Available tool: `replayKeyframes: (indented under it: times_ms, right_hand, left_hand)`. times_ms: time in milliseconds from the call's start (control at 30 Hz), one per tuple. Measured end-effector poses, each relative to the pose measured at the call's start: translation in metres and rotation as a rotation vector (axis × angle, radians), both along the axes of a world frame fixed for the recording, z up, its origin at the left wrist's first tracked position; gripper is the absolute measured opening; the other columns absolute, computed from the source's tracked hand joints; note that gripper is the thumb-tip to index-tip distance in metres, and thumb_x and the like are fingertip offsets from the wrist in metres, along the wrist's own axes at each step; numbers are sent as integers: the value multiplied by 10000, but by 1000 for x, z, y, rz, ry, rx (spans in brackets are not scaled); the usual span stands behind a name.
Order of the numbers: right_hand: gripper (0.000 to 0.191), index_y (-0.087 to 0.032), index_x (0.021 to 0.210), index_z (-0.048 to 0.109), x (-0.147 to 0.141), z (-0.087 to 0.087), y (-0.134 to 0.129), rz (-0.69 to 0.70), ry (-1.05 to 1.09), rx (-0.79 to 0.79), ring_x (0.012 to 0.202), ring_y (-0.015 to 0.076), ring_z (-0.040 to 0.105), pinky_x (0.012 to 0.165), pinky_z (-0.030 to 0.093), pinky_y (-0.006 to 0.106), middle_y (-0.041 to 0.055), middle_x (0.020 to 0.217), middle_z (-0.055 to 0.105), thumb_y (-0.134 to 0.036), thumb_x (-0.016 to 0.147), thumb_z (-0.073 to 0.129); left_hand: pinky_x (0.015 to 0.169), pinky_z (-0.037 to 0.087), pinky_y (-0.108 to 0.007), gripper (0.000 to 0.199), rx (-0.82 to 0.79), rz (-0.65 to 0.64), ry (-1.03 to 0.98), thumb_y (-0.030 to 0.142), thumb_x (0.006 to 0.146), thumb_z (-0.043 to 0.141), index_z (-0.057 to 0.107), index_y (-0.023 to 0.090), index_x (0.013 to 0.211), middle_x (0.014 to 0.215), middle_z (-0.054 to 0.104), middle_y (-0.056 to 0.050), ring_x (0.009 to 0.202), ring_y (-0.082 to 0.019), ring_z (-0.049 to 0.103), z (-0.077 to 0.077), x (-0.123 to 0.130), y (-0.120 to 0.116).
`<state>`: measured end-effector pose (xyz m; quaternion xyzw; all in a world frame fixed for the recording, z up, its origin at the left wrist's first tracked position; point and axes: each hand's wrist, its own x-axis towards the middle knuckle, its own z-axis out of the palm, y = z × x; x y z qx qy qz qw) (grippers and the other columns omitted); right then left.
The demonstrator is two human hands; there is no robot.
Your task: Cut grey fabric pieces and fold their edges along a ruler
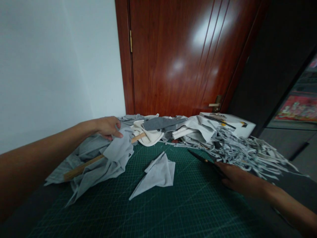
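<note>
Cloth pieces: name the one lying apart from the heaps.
The folded grey piece alone in the middle of the green mat; the other cloth lies bunched by the left hand or heaped behind and right.

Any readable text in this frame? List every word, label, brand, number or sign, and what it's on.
None readable.
White box: black and yellow marks, too small to make out.
Red patterned item at far right: pale shapes, too blurred to tell if any are lettering.
Green mat: grid lines, no legible numbers.
</note>
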<state>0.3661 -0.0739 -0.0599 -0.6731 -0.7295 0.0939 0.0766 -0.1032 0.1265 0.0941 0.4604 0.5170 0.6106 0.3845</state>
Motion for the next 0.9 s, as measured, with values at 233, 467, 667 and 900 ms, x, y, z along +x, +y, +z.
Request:
replayKeyframes:
  times_ms: [233,467,667,900]
  right_hand:
    - [589,-178,1378,649,-16,-3,0,-50,-162,-4,1110,351,756,942,554,432,180,1202,787,-4,821,566]
    - [381,-173,1228,734,-77,32,10,5,-254,19,980,372,778,796,572,440,203,1071,801,-58,927,532]
    - [339,-171,1294,704,-174,43,53,661,280,191,1242,272,638,1101,457,415,128,1279,726,-108,981,590]
    - [159,-208,779,765,-222,57,84,743,609,-85,862,216,638,847,504,353,-3,835,692,-170,694,893]
  left_hand:
    - [591,189,-259,349,72,-243,646,141,606,930,600,200,506,494,498,56,541,-141,379,-73,20,-73]
    - [684,351,-330,107,62,-528,1095,307,728,719,633,248,704,775,651,-21,742,-246,601,-145,38,-147]
    - [691,399,-327,130,93,-595,1016,253,810,587,689,224,735,836,651,-43,749,-227,623,-142,36,-148]
    - [755,424,-348,208,242,-549,967,334,870,587,761,243,800,866,739,-52,822,-258,677,-101,25,-159]
